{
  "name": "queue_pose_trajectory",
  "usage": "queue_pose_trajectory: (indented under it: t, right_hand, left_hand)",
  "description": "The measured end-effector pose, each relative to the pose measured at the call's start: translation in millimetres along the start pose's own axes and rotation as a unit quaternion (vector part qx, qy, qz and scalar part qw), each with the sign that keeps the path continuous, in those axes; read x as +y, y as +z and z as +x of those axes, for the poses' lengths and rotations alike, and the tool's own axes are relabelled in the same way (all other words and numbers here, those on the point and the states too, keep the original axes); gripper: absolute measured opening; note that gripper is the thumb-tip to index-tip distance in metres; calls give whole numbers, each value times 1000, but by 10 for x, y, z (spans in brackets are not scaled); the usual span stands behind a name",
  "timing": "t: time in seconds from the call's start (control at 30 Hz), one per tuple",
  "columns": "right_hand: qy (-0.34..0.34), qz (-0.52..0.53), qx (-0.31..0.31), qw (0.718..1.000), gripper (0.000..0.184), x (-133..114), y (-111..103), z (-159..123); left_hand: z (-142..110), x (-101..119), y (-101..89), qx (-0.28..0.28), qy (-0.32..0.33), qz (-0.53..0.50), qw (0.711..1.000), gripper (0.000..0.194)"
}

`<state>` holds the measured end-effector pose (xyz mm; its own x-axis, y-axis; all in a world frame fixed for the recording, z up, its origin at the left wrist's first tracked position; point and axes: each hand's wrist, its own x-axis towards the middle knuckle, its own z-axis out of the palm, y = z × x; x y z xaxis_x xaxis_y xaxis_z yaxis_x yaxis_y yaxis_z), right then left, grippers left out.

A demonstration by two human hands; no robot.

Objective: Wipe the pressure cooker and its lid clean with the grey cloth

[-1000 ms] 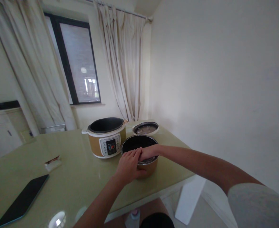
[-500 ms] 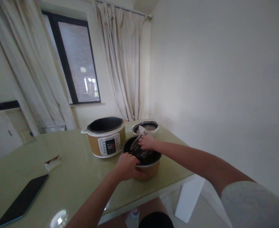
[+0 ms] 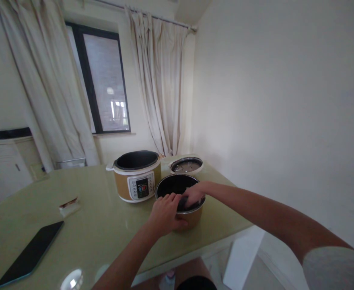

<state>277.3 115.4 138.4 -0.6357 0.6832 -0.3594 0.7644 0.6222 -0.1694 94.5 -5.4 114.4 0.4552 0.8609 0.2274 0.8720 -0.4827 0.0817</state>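
Note:
The inner cooking pot point(image 3: 192, 220), black inside and golden-brown outside, stands near the table's front edge. My left hand point(image 3: 165, 214) grips its near left rim, fingers over the edge and thumb along the outer wall. Down inside the pot, against the near right wall, is my right hand point(image 3: 194, 194), its fingers closed on a cloth point(image 3: 182, 204). Most of that cloth is hidden by the hands and the pot. Just left of the pot stands the white and gold electric cooker point(image 3: 121, 183), lidless, with a control panel facing me.
Behind the pot lies a round white-rimmed lid point(image 3: 200, 169), underside up. On the green tabletop point(image 3: 104, 225), a dark tablet point(image 3: 30, 253) and a small white packet point(image 3: 69, 207) lie to the left. A wall point(image 3: 270, 121) rises to the right.
My right hand has moved from the pot's far side down to its near right inside, taking the cloth along. My left hand stays on the rim. The view has shifted slightly.

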Motion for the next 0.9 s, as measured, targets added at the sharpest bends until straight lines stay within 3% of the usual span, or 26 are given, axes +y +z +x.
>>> queue_pose_trajectory:
  t: [0.07, 0.1, 0.2, 0.27, 0.33, 0.4, 0.47, 0.57, 0.63, 0.8, 0.9]
  right_hand:
    - [-48, 69, -2, 996, 49, 10, -97, -175]
    - [-65, 81, 34, 994, 52, 29, -119, -271]
    - [-66, 85, 269, 957, 43, 147, 21, -531]
    - [-28, 150, 431, 889, 40, 235, 310, -638]
    - [30, 282, 547, 787, 45, 277, 713, -667]
    - [60, 396, 598, 694, 50, 250, 1143, -621]
    - [37, 456, 599, 657, 55, 169, 1501, -528]
    - [-9, 489, 567, 663, 58, 35, 1777, -396]
    - [-16, 491, 554, 672, 62, -20, 1811, -361]
    - [-26, 383, 575, 722, 96, -70, 1804, -404]
    - [-20, 312, 587, 747, 97, -92, 1833, -411]
  left_hand:
    - [2, 4, -24, -3, -4, -5, 1000, 95]
    - [6, 4, -42, -12, -2, -6, 1000, 100]
    - [48, -11, -117, -74, 5, -15, 997, 100]
    - [128, -34, -172, -123, 12, -22, 992, 84]
    - [267, -62, -216, -169, 9, -22, 985, 65]
    - [457, -85, -234, -228, 3, -31, 973, 62]
    - [667, -96, -214, -279, 3, -52, 959, 77]
    - [932, -73, -101, -345, 23, -81, 935, 115]
    - [1043, -29, 15, -365, 4, -88, 927, 118]
    - [1150, 88, 243, -323, -33, -76, 943, 100]
    - [1167, 80, 272, -296, -40, -56, 953, 64]
